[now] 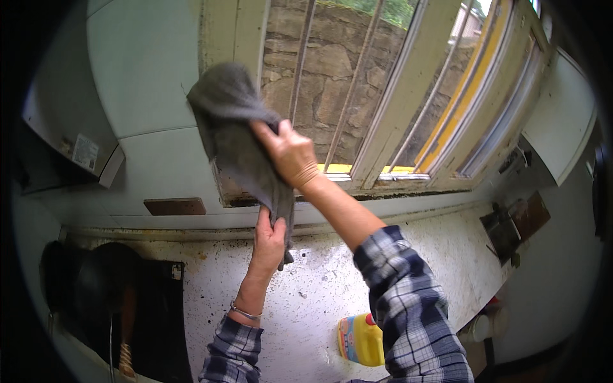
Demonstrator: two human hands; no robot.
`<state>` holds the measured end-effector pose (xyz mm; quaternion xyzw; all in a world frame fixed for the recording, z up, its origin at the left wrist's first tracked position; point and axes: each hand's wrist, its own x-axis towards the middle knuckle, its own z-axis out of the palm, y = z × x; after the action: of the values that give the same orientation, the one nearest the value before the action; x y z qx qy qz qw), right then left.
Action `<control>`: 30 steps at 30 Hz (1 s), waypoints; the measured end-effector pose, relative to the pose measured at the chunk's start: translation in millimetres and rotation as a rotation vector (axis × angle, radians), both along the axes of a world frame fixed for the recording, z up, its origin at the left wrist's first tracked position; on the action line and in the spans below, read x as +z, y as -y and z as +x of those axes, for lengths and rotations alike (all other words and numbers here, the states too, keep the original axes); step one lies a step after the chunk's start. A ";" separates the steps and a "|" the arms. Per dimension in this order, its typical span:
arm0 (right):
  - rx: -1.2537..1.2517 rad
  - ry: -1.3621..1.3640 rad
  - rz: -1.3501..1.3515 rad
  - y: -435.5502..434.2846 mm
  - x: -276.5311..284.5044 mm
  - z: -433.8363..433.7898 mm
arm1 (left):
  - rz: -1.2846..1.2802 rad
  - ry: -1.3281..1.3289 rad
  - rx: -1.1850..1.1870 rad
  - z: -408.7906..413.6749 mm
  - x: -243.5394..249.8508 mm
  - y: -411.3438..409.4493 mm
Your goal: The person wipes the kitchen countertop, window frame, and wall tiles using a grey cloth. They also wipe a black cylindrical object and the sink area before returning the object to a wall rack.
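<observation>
A dark grey cloth [239, 153] hangs between my two hands, in front of the left side of a wooden window frame [237, 33]. My right hand [289, 151] grips its upper part, where a blurred fold flops over to the left. Lower down, my left hand [268, 242] pinches the cloth between thumb and fingers, above a speckled white countertop [230, 297]. The tail of the cloth dangles just past the left hand. Part of the window's lower left corner is hidden behind the cloth.
A yellow plastic jug [368, 342] with a red cap stands on the counter beside my right sleeve. At left, a dark wok [103, 273] sits on a black cooktop [160, 311], under a range hood [72, 110]. Metal bars [352, 91] cross the window. A dark pot [500, 232] stands far right.
</observation>
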<state>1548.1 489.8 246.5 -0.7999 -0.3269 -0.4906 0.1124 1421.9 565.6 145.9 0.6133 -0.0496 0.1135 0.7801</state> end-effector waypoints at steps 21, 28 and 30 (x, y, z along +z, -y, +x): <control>-0.268 -0.020 -0.003 -3.4 90.4 -39.8 | 0.162 0.250 -0.156 -45.2 88.2 -48.1; -0.256 -0.005 0.285 -50.5 174.8 -30.0 | 0.254 0.496 -0.023 -17.4 153.1 -73.8; -0.225 -0.011 0.202 -66.4 134.9 -30.1 | 0.137 0.387 -0.105 -27.4 118.3 -79.6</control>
<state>1518.0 556.2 381.4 -0.8188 -0.1833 -0.5262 0.1384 1394.4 645.2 264.3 0.6283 -0.2380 0.1845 0.7173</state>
